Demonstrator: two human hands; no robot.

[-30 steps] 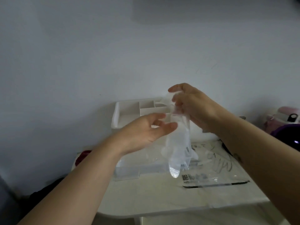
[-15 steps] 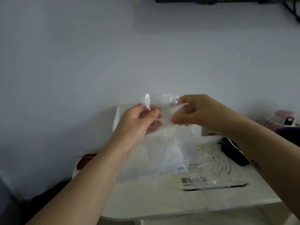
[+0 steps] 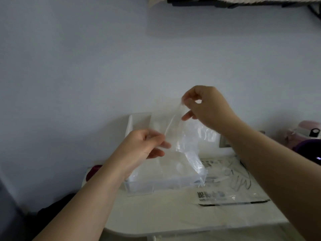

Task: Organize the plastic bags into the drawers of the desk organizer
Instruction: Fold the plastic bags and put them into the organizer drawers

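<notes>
A clear plastic bag [image 3: 186, 143] hangs in the air above the white desk organizer [image 3: 139, 122]. My right hand [image 3: 206, 106] pinches its top corner high up. My left hand [image 3: 145, 145] pinches the opposite edge lower and to the left, so the bag is stretched slantwise between them. The organizer's clear drawer [image 3: 156, 186] stands pulled out toward me beneath the bag. A second, printed plastic bag [image 3: 231, 190] lies flat on the table to the right of the drawer.
The small white table [image 3: 173, 220] stands against a pale wall. A pink bottle [image 3: 304, 131] and a dark purple object [image 3: 309, 150] sit at the far right. A dark red thing [image 3: 93, 171] lies at the table's left edge. A shelf [image 3: 225, 1] hangs overhead.
My hands have pulled apart: the right rose, the left dropped down and leftward, spreading the bag that first hung bunched from my right hand alone.
</notes>
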